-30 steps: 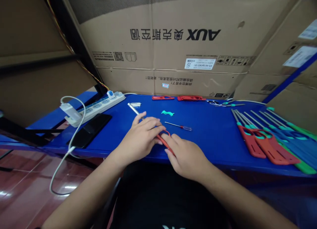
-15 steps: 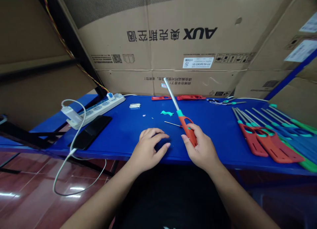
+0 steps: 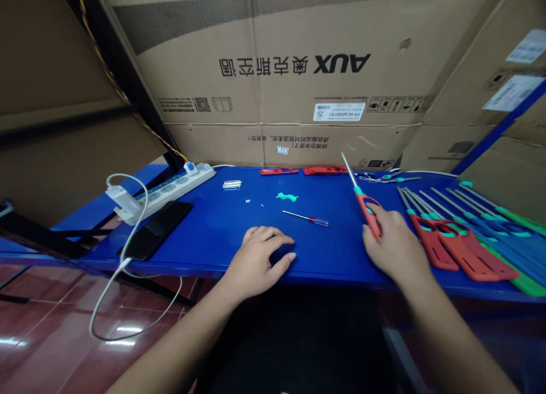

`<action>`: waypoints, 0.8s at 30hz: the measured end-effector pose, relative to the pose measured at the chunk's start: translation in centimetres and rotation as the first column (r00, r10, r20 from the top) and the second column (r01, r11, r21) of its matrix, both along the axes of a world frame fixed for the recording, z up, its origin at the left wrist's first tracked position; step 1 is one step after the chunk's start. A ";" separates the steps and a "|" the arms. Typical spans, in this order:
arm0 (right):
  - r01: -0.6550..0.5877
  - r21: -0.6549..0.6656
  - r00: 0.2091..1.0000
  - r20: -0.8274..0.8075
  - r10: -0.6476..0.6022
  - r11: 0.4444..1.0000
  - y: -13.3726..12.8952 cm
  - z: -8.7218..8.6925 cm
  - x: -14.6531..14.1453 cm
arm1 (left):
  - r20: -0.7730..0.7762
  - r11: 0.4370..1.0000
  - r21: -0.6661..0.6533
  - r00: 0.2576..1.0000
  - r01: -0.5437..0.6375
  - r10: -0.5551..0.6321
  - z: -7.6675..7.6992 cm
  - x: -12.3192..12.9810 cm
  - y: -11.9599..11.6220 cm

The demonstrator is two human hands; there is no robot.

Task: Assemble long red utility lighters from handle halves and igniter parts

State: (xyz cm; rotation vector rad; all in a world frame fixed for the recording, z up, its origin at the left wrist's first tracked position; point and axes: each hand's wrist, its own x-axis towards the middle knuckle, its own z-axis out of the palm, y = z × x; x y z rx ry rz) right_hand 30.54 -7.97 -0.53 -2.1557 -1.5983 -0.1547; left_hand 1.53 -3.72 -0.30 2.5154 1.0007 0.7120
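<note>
My right hand (image 3: pixel 394 246) is wrapped round the red handle of a long-necked gas lighter (image 3: pixel 367 211), whose metal tube points up and away to the left. Just right of it lies a row of similar lighters with red handles (image 3: pixel 464 243) and blue handles (image 3: pixel 507 226). My left hand (image 3: pixel 261 260) rests at the front of the blue table, fingers apart and holding nothing. Beyond its fingertips is a screwdriver (image 3: pixel 318 221) with a clear purple handle. Small green plastic pieces (image 3: pixel 287 197) sit a little farther back.
Red handle shells (image 3: pixel 279 171) lie along the table's back edge, against a large cardboard box (image 3: pixel 281 30). Metal tubes or pins (image 3: pixel 232 184) are at back left. A white power strip (image 3: pixel 170 189) and a black phone (image 3: pixel 160 229) with a looped cable occupy the left side.
My right hand has carried the lighter to the right, towards the row of lighters, uncovering the screwdriver's handle. My left hand stays almost where it was.
</note>
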 end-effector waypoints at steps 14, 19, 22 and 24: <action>0.176 -0.186 0.893 0.444 -0.077 0.967 5.8 4.1 6.4 | -0.210 0.962 0.147 0.943 -0.229 0.257 8.3 2.2 12.5; -0.058 -0.218 0.871 0.465 0.156 0.974 16.3 4.2 4.1 | -0.393 0.891 0.106 0.805 -0.441 0.445 6.6 3.5 20.9; -0.082 -0.218 0.853 0.489 0.182 0.972 19.9 2.9 3.2 | -0.440 0.870 0.154 0.756 -0.469 0.485 4.3 3.8 22.5; -0.089 -0.219 0.849 0.494 0.189 0.972 20.7 2.3 3.0 | -0.457 0.866 0.188 0.739 -0.464 0.495 3.2 3.7 22.8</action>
